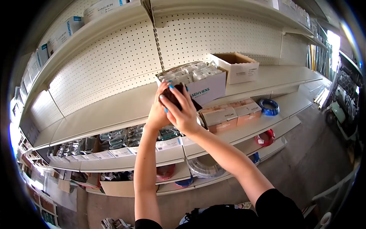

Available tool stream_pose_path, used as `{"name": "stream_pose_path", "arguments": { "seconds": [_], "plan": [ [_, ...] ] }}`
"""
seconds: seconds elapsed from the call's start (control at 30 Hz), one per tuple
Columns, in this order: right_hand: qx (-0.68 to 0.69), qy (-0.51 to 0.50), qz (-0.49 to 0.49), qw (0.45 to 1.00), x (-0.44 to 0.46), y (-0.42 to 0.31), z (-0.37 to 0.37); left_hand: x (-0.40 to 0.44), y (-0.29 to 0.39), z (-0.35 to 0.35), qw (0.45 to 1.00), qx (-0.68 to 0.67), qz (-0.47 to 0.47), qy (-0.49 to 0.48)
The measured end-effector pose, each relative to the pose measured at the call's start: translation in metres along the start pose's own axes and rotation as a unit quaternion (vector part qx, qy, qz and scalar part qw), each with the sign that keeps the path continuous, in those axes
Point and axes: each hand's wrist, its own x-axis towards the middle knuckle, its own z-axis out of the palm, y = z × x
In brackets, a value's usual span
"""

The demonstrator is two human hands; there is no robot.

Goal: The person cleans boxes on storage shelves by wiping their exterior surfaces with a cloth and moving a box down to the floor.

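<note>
Both hands are raised over the edge of the middle shelf, closed around a dark brown object whose kind I cannot make out. My left hand grips it from the left, its fingers partly hidden behind it. Across its front and right side lie the fingers of my right hand, with blue nails. Just behind the hands stands a white cardboard box printed "SEHVIENS", filled with clear plastic-wrapped packs. The hands overlap its front left corner in view; whether they touch it I cannot tell.
An open white box stands farther right on the shelf. Below are orange-and-white boxes, a blue coil, a red coil and a row of boxes with bagged parts. An upper shelf juts out overhead.
</note>
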Motion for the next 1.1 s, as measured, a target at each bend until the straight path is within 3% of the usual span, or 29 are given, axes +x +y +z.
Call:
{"name": "stream_pose_path", "arguments": {
  "seconds": [0.2, 0.27, 0.4, 0.47, 0.6, 0.77, 1.0, 1.1],
  "plan": [
    [-0.055, -0.050, -0.081, 0.994, -0.003, 0.028, -0.012, -0.004, -0.004, 0.003, 1.000, -0.006, -0.026, 0.016],
    [-0.068, -0.047, -0.064, 0.995, -0.005, 0.046, -0.024, -0.001, 0.003, 0.000, 0.998, -0.049, -0.037, 0.033],
    [-0.067, -0.006, 0.142, 0.988, -0.001, 0.087, -0.052, 0.000, 0.005, -0.003, 0.998, -0.031, -0.052, 0.000],
    [-0.150, 0.023, 0.136, 0.979, -0.002, 0.115, -0.060, -0.001, 0.003, 0.000, 0.998, -0.039, -0.047, 0.001],
    [-0.134, 0.004, 0.172, 0.976, -0.004, 0.117, -0.063, 0.001, 0.006, -0.001, 0.999, -0.028, -0.034, 0.006],
    [-0.114, 0.058, 0.235, 0.964, -0.004, 0.102, -0.054, 0.004, 0.007, -0.003, 0.999, -0.018, -0.018, 0.019],
    [-0.040, 0.008, 0.167, 0.985, -0.017, 0.036, -0.027, 0.006, 0.010, -0.004, 0.999, -0.019, -0.036, 0.027],
    [0.005, 0.017, 0.050, 0.999, -0.031, 0.003, -0.005, 0.001, 0.006, 0.001, 0.998, -0.025, -0.053, 0.036]
  ]
}}
